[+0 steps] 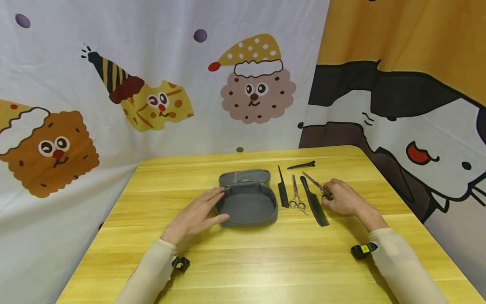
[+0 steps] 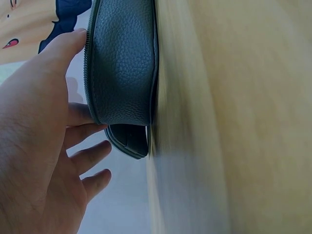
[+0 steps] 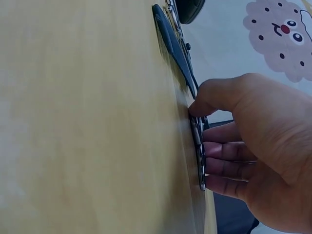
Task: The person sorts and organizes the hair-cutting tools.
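Observation:
A grey zip case [image 1: 248, 220] sits on the table with its lid folded back and nothing inside. My left hand [image 1: 197, 213] rests at its left side, fingers fairly straight, thumb and fingertips touching the zipped rim [image 2: 87, 73]. At the right, my right hand [image 1: 343, 198] pinches the handle end of a pair of scissors [image 1: 316, 181] between thumb and fingers; the blades point away to the left and lie low by the table. Just left of these scissors is a black handled comb [image 1: 314, 207], then a second pair of scissors [image 1: 296, 196] and a black tail comb [image 1: 282, 192].
A black hair clip [image 1: 301, 165] lies behind the scissors, toward the far edge of the wooden table [image 1: 243, 261]. A curtain printed with cartoon figures [image 1: 171, 42] hangs behind the table and along its sides.

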Motion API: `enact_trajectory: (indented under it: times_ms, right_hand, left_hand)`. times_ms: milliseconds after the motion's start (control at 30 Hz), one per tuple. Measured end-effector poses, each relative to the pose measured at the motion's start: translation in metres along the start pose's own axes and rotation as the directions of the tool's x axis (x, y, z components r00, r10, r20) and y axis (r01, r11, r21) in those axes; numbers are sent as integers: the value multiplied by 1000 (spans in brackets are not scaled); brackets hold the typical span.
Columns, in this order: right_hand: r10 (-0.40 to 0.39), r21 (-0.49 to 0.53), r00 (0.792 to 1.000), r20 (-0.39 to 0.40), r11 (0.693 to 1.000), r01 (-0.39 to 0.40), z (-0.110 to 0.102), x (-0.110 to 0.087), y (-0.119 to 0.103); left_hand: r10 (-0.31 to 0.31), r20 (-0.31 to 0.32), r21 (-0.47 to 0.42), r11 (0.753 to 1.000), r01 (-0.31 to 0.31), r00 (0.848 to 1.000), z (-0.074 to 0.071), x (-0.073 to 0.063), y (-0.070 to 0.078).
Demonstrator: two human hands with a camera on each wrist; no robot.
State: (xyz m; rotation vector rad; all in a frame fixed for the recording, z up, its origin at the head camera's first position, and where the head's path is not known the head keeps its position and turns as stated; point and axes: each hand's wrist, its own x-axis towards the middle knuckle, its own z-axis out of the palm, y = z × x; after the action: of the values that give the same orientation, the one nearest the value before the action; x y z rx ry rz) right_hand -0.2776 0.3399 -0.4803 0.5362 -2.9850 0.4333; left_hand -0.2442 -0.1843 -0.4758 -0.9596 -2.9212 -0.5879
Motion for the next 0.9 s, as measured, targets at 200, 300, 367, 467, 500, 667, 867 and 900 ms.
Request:
enact_trajectory:
  times_ms: [200, 300, 367, 467, 500, 667, 867, 900]
  right_hand:
    - [61, 72, 997, 40, 995, -64, -1, 3, 1]
    - [96, 95, 994, 60, 990, -101, -2, 3, 1]
    - [109, 100, 992, 70, 988, -116, -2, 3, 1]
    - [113, 100, 990, 79, 988, -121, -2, 3, 2]
    - [110, 98, 991, 82, 988, -118, -2, 3, 2]
    - [102, 105, 991, 83, 988, -110, -3, 1, 3]
    - [110, 138, 988, 111, 983, -125, -4, -1, 5]
    - [113, 145, 986, 121, 981, -130, -4, -1, 6]
  left_hand:
    - [7, -16, 5, 1000, -7, 1000, 0, -1, 0]
    - [12, -21, 2, 1000, -12, 1000, -1, -1, 0]
    - [14, -25, 1, 1000, -14, 1000, -2, -1, 0]
    - [18, -26, 8, 1000, -18, 999, -1, -1, -1]
    - [20, -27, 9, 1000, -20, 999, -1, -1, -1]
    - [26, -23, 14, 1000, -26, 999, -1, 0, 0]
    - [24, -20, 11, 1000, -24, 999, -1, 0, 0]
    - [24, -21, 11, 1000, -24, 999, -1, 0, 0]
